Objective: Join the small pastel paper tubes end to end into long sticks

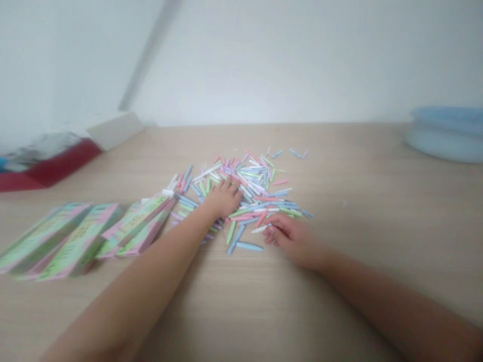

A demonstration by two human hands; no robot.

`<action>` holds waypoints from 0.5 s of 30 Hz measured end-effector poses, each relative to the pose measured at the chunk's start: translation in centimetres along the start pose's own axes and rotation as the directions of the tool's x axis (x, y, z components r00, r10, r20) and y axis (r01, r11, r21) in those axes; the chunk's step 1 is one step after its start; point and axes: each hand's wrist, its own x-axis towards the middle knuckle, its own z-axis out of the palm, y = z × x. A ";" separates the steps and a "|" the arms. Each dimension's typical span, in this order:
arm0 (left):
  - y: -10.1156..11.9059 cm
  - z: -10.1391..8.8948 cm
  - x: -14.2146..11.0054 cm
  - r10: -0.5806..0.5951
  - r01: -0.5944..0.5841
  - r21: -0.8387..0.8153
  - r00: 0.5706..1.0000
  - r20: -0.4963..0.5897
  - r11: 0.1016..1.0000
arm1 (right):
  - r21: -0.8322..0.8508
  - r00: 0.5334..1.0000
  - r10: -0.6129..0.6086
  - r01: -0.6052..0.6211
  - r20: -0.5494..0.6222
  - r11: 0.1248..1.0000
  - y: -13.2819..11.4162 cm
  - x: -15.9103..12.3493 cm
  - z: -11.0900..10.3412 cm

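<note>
A loose pile of slim pastel pens (260, 176) in pink, blue, green, purple and white is spread over the wooden table. My left hand (225, 197) rests on the left part of the pile, palm down with fingers apart, covering some of the pens. At the pile's near right edge, my right hand (287, 236) pinches a white pen (259, 229) whose pointed end sticks out to the left. Just left of that hand, a blue pen (249, 246) lies on the table. Blur hides the finer details.
Several long pink-and-green boxes (81, 241) lie on the left of the table (241, 306). Behind them stands a red-sided box (56, 161) with a white flap. A rounded light-blue object (447, 134) sits at the far right, before the white wall.
</note>
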 end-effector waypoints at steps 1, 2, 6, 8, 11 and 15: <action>-0.1 -0.1 -0.2 -0.002 0.002 -0.002 1.000 -0.018 1.000 | -0.002 1.000 -0.003 0.003 0.002 1.000 -0.1 0.0 0.0; -0.1 -0.4 -0.4 0.000 0.000 -0.007 0.999 -0.038 1.000 | -0.002 1.000 -0.005 0.005 0.003 1.000 -0.2 0.0 0.0; 0.3 -1.8 -1.2 0.143 -0.146 -0.049 0.988 -0.064 0.988 | -0.004 1.000 -0.005 0.005 0.003 1.000 -0.6 0.1 0.0; 1.1 -2.6 -1.3 0.268 -0.272 -0.087 0.962 -0.051 0.958 | -0.008 1.000 -0.001 0.001 0.002 1.000 -0.8 0.1 -0.1; 2.8 -3.2 -1.5 0.343 -0.349 -0.129 0.937 -0.067 0.928 | -0.009 1.000 0.001 -0.001 0.005 1.000 -1.1 0.2 -0.2; 4.8 -3.2 -1.9 0.327 -0.339 -0.146 0.940 -0.101 0.929 | -0.009 1.000 -0.002 0.002 0.007 1.000 -1.2 0.2 -0.1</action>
